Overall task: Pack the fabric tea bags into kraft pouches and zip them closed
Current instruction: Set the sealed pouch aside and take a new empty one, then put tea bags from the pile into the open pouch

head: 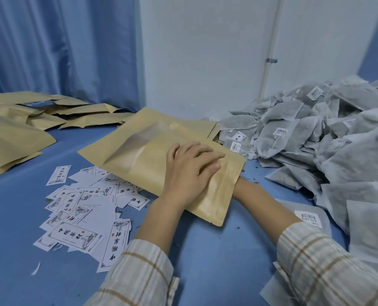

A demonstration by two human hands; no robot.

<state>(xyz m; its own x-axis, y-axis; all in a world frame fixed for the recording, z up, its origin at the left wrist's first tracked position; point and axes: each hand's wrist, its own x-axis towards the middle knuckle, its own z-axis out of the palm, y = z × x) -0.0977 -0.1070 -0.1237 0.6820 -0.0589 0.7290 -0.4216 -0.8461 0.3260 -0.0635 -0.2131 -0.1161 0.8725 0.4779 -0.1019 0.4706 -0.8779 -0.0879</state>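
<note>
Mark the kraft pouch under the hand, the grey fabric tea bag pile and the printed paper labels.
tan kraft pouch (pixel 139 160), head view, on its clear window.
grey fabric tea bag pile (pixel 338 133), head view, mid-heap.
white printed paper labels (pixel 73 235), head view, on a front label.

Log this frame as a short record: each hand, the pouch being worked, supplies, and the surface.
left hand: fingers flat, pressing on top of the pouch
right hand: hidden inside the pouch mouth; only the forearm shows
pouch: kraft, lying flat, clear window up, mouth toward the person
tea bags: loose grey heap on the right
spare pouches: piled on the left
printed labels: scattered near left
surface: blue
</note>
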